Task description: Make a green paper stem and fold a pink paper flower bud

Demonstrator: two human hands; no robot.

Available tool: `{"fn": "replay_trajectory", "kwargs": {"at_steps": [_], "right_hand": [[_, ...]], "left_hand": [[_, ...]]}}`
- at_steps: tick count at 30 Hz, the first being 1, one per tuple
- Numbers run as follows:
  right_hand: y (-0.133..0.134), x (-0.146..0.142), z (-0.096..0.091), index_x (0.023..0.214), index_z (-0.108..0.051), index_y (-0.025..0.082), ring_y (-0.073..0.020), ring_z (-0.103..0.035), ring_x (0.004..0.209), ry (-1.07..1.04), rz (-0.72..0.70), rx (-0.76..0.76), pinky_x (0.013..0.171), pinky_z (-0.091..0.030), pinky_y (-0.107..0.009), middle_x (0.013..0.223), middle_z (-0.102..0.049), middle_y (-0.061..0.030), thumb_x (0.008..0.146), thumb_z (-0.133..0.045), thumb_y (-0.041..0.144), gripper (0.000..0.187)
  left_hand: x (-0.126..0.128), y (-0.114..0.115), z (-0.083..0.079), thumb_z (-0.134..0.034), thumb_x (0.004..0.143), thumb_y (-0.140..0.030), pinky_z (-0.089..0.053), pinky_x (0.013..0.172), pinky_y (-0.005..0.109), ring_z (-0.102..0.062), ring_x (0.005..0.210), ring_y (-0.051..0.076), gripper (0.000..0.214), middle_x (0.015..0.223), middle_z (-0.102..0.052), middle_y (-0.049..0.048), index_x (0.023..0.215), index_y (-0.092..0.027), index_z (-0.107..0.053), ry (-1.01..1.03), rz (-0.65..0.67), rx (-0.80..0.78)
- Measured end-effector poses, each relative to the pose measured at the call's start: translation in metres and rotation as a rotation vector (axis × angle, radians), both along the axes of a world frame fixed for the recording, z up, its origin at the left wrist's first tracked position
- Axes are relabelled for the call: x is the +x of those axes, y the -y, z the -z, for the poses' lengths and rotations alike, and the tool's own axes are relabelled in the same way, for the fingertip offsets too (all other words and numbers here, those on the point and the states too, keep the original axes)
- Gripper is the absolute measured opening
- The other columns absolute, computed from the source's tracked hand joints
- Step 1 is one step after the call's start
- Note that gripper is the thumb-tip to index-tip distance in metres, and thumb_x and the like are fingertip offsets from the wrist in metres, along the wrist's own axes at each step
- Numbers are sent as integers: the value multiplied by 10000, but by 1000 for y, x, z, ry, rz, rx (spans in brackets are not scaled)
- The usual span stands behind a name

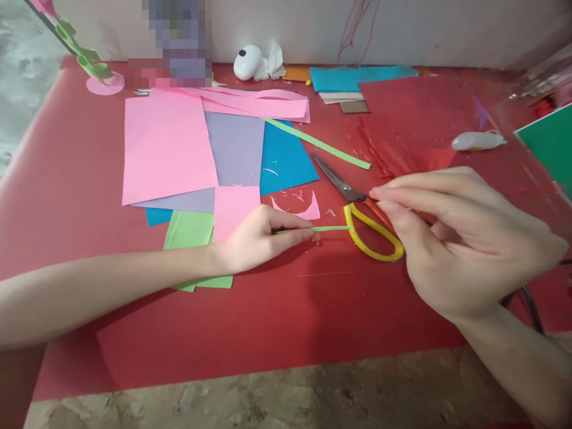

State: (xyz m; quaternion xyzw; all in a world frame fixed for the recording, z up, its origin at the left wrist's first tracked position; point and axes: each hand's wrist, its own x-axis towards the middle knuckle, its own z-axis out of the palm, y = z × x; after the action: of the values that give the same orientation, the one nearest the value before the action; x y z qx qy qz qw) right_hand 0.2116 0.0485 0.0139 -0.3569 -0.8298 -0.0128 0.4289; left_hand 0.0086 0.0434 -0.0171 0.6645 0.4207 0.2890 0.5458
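My left hand pinches a thin green paper strip low over the red tabletop, and the strip's free end points right, toward the scissors. The scissors have metal blades, a yellow-wrapped loop and a red handle partly hidden behind my right hand. Thumb and fingertips of that hand are pressed together beside the scissors' pivot; whatever they hold, if anything, is too small to make out. Another light green strip lies flat beyond the blades. Under my left wrist are green sheets and a small pink piece.
Large pink, lavender and blue sheets overlap at left centre. Behind stand a white egg-shaped object and a green paper stem on a pink disc. A translucent bottle lies at right. Paper scraps dot the red table.
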Motion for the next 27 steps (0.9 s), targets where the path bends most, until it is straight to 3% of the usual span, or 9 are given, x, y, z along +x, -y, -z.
{"fn": "replay_trajectory", "kwargs": {"at_steps": [4,9,16,22,27], "right_hand": [[-1,0,3,762,-615,175,-98,-571,726,-78,-14,-29,601,-457,-269,761,-648,8,714,-711,62,156],[-1,1,2,609,-541,155,-81,-529,613,-139,22,-88,440,-345,-234,691,-578,16,609,-788,72,261],[0,1,-3,770,-652,202,-102,-572,692,-60,1,-54,617,-483,-289,761,-647,14,736,-695,95,120],[-2,-3,1,874,-697,200,-100,-613,767,-117,40,-80,656,-496,-275,837,-679,8,786,-610,35,207],[-2,-5,3,921,-693,174,-84,-652,782,-237,85,-178,680,-546,-240,839,-697,17,811,-578,39,209]], "left_hand": [[0,0,0,-528,833,-245,-245,362,153,-327,410,28,286,432,-463,-42,861,-58,-742,3,-2,1],[1,0,-2,-524,831,-253,-236,372,160,-307,421,26,297,459,-485,-36,860,-52,-740,12,-4,-10],[1,0,-2,-516,838,-251,-218,372,166,-292,424,33,297,434,-444,-44,868,-59,-740,-10,8,-5],[0,0,-2,-513,837,-254,-260,403,180,-302,412,33,309,460,-511,-30,869,-44,-737,-5,11,5],[1,0,-3,-517,832,-248,-257,399,176,-295,414,36,298,423,-464,-44,863,-54,-741,-15,6,4]]}}
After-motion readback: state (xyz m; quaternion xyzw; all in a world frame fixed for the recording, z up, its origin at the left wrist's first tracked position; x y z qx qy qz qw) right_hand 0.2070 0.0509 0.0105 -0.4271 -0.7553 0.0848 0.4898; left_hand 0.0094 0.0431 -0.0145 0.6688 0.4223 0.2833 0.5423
